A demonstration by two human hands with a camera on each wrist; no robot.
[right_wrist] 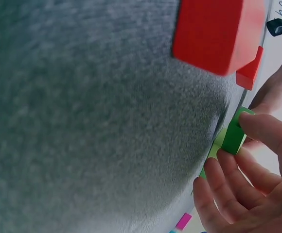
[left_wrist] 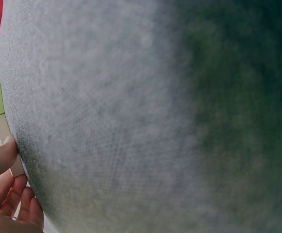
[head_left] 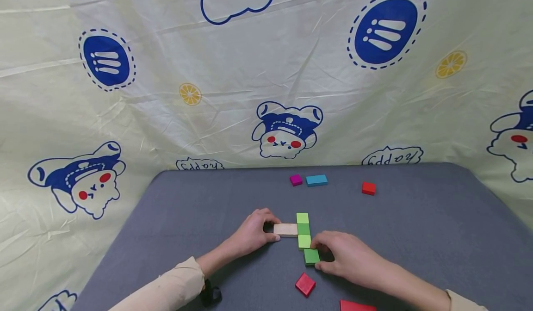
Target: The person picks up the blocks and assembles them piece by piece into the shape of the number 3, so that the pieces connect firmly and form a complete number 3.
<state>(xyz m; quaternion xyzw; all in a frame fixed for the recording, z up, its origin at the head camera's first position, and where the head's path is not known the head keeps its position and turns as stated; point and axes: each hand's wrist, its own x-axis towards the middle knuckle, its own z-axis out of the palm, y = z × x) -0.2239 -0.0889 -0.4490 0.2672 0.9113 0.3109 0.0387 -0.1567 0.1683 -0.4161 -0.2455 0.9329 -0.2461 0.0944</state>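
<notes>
one grey table [head_left: 208, 195] with a woven-looking surface spreads below a pale, creased curtain [head_left: 233, 56] printed with blue-hatted cartoon animals, blue ovals and orange slices. "happy" can be read in two outlined bubbles [head_left: 392, 156], left and right, just above the table's far edge.

the left hand [head_left: 255, 232] pinches the left end of a pale wooden block [head_left: 285, 230] between thumb and fingers; its right end meets a row made of a far light green block [head_left: 302, 218], a middle green block [head_left: 303, 229] and a near light green block [head_left: 304, 241]. the right hand [head_left: 347, 255] has thumb and fingers clamped on a darker green block [head_left: 311, 257] at the row's near end, set slightly right of its line.

a red square block [head_left: 305, 284] lies askew on the near side, left of a larger red block [head_left: 357, 306] that runs out of view. toward the far edge sit a magenta block [head_left: 295, 180], a blue block [head_left: 316, 180] just right of it and, farther right, a small red block [head_left: 368, 188]. wide grey stretches separate each hand from the table's sloping side edges.
</notes>
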